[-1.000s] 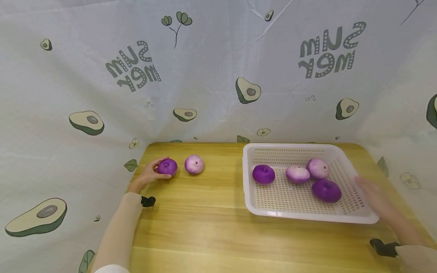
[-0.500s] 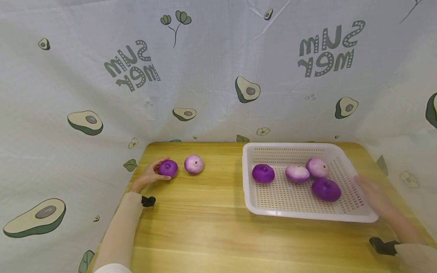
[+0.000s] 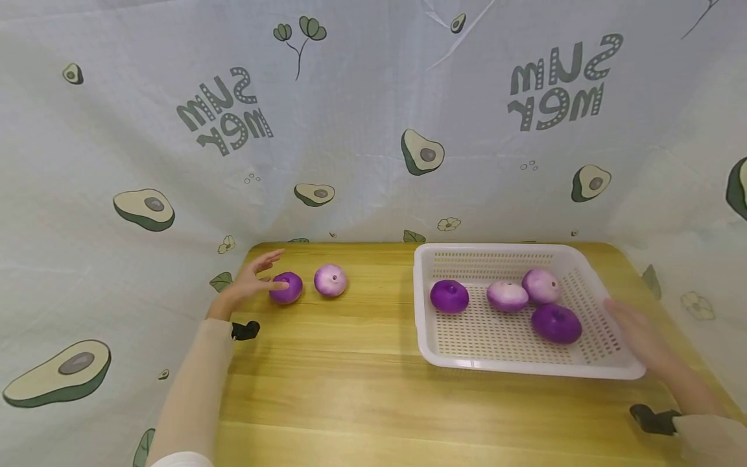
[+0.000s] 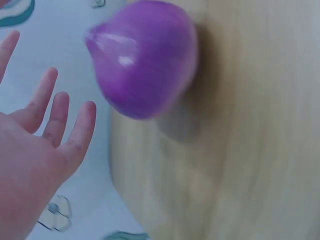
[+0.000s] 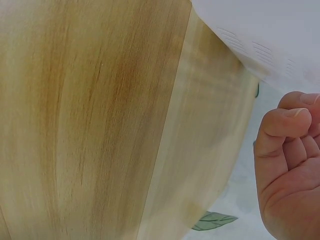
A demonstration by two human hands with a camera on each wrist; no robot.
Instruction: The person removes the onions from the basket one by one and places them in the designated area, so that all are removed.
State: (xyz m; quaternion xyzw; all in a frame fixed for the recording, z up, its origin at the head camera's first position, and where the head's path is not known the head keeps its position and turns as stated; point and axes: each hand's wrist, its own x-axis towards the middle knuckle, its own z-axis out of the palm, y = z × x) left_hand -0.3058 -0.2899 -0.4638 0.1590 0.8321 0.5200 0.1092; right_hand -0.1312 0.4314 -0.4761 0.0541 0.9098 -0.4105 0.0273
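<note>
My left hand (image 3: 249, 284), fingers spread, is beside a dark purple onion (image 3: 287, 293) at the table's back left. In the head view the thumb overlaps that onion; in the left wrist view a gap shows between the visible fingers (image 4: 77, 137) and the onion (image 4: 150, 60). Right of it sits a pale purple-and-white onion (image 3: 330, 281). My right hand (image 3: 642, 337) is at the right side of a white perforated basket (image 3: 490, 368). In the right wrist view the right hand's fingers (image 5: 272, 150) are loosely curled beneath the basket's wall (image 5: 270, 45), with nothing seen in them.
Inside the basket lie two dark purple onions (image 3: 449, 297) and two pale ones (image 3: 507, 296). The wooden table (image 3: 338, 389) extends in front. A white cloth (image 3: 362, 117) printed with avocados hangs along the back and sides.
My left hand has let go of the dark purple onion; its fingers have spread and it has drawn back to the left. The onion stays on the table. The right hand has not moved.
</note>
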